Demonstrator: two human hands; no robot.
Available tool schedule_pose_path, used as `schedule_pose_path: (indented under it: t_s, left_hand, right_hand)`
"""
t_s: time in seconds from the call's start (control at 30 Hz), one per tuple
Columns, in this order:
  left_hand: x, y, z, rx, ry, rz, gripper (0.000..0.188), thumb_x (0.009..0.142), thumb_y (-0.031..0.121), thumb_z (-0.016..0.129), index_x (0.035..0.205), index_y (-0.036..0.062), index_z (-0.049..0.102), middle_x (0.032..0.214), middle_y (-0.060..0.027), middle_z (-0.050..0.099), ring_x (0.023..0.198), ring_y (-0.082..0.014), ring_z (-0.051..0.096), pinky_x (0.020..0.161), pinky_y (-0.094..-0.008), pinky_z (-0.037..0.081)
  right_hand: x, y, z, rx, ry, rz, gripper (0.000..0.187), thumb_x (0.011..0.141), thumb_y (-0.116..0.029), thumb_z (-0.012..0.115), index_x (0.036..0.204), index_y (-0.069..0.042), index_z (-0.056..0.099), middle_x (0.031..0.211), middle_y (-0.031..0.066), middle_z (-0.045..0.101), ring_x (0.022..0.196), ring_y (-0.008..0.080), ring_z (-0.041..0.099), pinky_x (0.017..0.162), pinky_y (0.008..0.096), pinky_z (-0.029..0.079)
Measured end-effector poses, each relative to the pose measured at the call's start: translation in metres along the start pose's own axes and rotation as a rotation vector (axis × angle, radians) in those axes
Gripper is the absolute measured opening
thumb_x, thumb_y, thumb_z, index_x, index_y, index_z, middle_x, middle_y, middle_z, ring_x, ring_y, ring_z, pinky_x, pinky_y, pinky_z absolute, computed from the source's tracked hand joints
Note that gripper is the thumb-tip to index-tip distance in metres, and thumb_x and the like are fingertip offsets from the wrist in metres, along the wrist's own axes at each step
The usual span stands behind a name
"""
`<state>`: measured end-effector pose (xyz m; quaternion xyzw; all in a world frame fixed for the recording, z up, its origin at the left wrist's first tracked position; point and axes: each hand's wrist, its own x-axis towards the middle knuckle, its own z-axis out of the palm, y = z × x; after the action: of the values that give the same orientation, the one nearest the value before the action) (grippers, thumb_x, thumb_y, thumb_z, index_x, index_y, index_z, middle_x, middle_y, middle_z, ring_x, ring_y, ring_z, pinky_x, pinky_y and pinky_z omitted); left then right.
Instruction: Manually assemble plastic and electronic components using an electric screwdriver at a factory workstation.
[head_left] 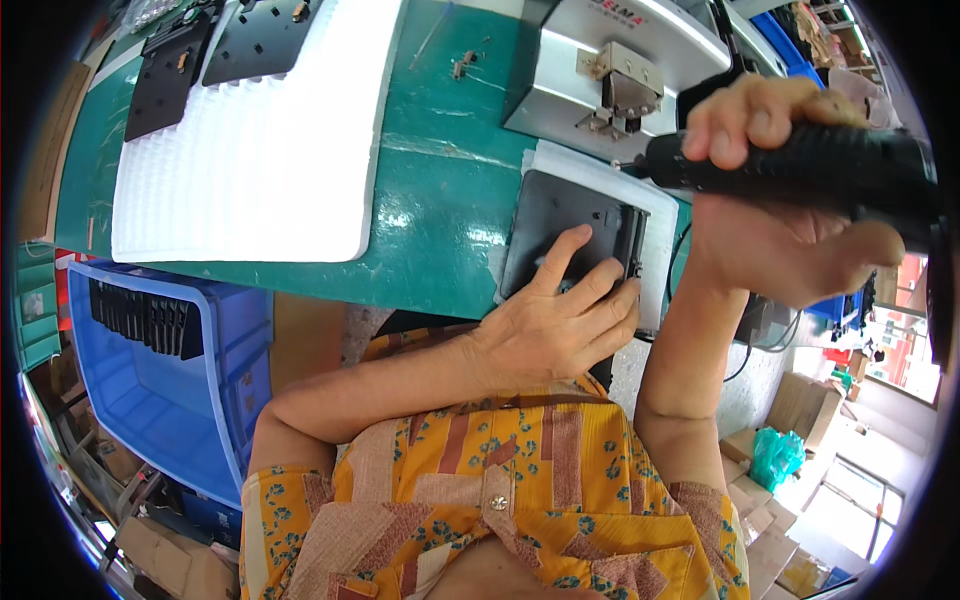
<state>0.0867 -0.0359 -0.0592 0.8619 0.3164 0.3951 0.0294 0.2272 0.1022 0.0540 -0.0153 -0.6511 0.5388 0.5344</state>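
Note:
My left hand (560, 320) lies on a flat black plastic panel (555, 215), its fingers spread and pressing on the surface, some near the panel's right edge. The panel rests on a white pad (655, 230) at the table's near right part. My right hand (750, 190) is wrapped round a black electric screwdriver (800, 170), held sideways with its bit pointing left. The bit's tip is just above the panel's far right corner, close to a silver screw feeder (590, 80). Whether a screw sits on the bit is too small to tell.
A white foam sheet (260, 170) covers the left of the green table (440, 200), with black panels (265, 40) at its far end. Small metal parts (463, 65) lie beyond. A blue bin (150, 385) with several black pieces (145, 315) stands at the left.

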Motion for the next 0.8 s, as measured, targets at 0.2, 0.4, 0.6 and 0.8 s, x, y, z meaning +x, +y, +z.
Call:
schedule_pose_path:
  t_s: [0.2, 0.4, 0.6, 0.8]
  left_hand:
    - [0.002, -0.006, -0.005, -0.145, 0.008, -0.044, 0.031, 0.08, 0.014, 0.065, 0.108, 0.0008, 0.07, 0.121, -0.0098, 0.067, 0.108, -0.0282, 0.06, 0.104, -0.058, 0.042]
    - [0.014, -0.031, -0.022, -0.317, -0.2, -0.044, 0.039, 0.072, 0.008, 0.073, 0.111, 0.0047, 0.07, 0.122, -0.0048, 0.068, 0.114, -0.0276, 0.058, 0.097, -0.0452, 0.044]
    - [0.014, -0.041, -0.017, -0.393, -0.17, -0.061, 0.039, 0.074, 0.005, 0.075, 0.112, 0.0115, 0.072, 0.119, 0.0003, 0.071, 0.116, -0.0261, 0.059, 0.097, -0.0427, 0.045]
    - [0.012, -0.039, -0.017, -0.364, -0.128, -0.049, 0.038, 0.074, 0.004, 0.076, 0.111, 0.0125, 0.073, 0.119, 0.0012, 0.072, 0.115, -0.0264, 0.061, 0.099, -0.0427, 0.047]
  right_hand:
    - [-0.065, -0.054, 0.017, -0.116, 0.31, -0.009, 0.086, 0.078, -0.079, 0.068, 0.123, -0.006, 0.062, 0.099, 0.0079, 0.057, 0.082, 0.021, 0.054, 0.073, 0.0374, 0.044]
    - [-0.111, -0.074, 0.035, -0.172, 0.465, 0.023, 0.081, 0.08, -0.076, 0.068, 0.122, -0.006, 0.062, 0.095, 0.0066, 0.057, 0.077, 0.0191, 0.054, 0.07, 0.0351, 0.044]
    - [-0.12, -0.067, 0.043, -0.177, 0.428, 0.026, 0.084, 0.081, -0.078, 0.065, 0.124, -0.006, 0.062, 0.096, 0.0062, 0.057, 0.078, 0.0191, 0.055, 0.07, 0.0358, 0.045]
    - [-0.121, -0.062, 0.047, -0.178, 0.386, 0.051, 0.087, 0.081, -0.082, 0.062, 0.125, -0.007, 0.062, 0.098, 0.0061, 0.057, 0.079, 0.0191, 0.056, 0.071, 0.0365, 0.045]
